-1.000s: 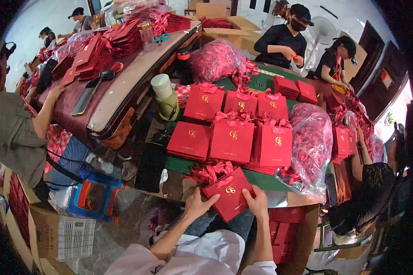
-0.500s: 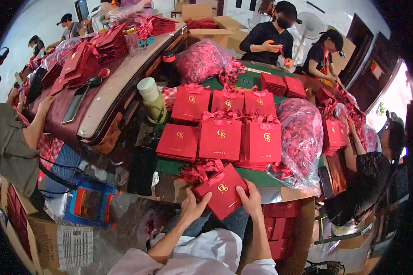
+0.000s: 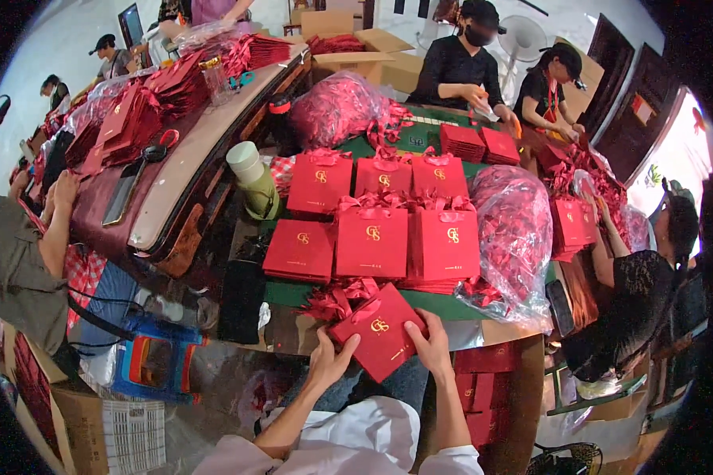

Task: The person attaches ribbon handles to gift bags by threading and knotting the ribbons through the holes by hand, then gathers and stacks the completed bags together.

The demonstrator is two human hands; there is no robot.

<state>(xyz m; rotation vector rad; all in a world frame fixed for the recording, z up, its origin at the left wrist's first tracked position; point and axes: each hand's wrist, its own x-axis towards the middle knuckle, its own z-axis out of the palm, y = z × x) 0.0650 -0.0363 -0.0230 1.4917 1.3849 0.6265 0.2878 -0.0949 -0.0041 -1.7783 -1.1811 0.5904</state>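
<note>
Between my two hands I hold a red paper gift bag (image 3: 379,331) at the table's near edge, tilted, with gold lettering on its face. My left hand (image 3: 330,360) grips its left side, thumb on the front, other fingers hidden behind. My right hand (image 3: 428,340) pinches the right side in the same way. Red ribbon handles (image 3: 342,298) bunch up at the bag's upper left. Just beyond, a stack of red gift bags (image 3: 371,244) stands in the middle of two rows of stacks. Another stack (image 3: 299,247) without visible ribbon lies to its left.
A clear plastic sack of red ribbons (image 3: 509,237) bulges at the right of the green table top (image 3: 444,305). Another ribbon sack (image 3: 339,111) sits at the back. A pale green bottle (image 3: 255,180) stands left. Co-workers sit around, and a blue plastic stool (image 3: 157,360) is lower left.
The view has shifted slightly, so the stacks appear a little further left. My hands hold the bag much as before. The masked person at the back has lowered their hands toward the table.
</note>
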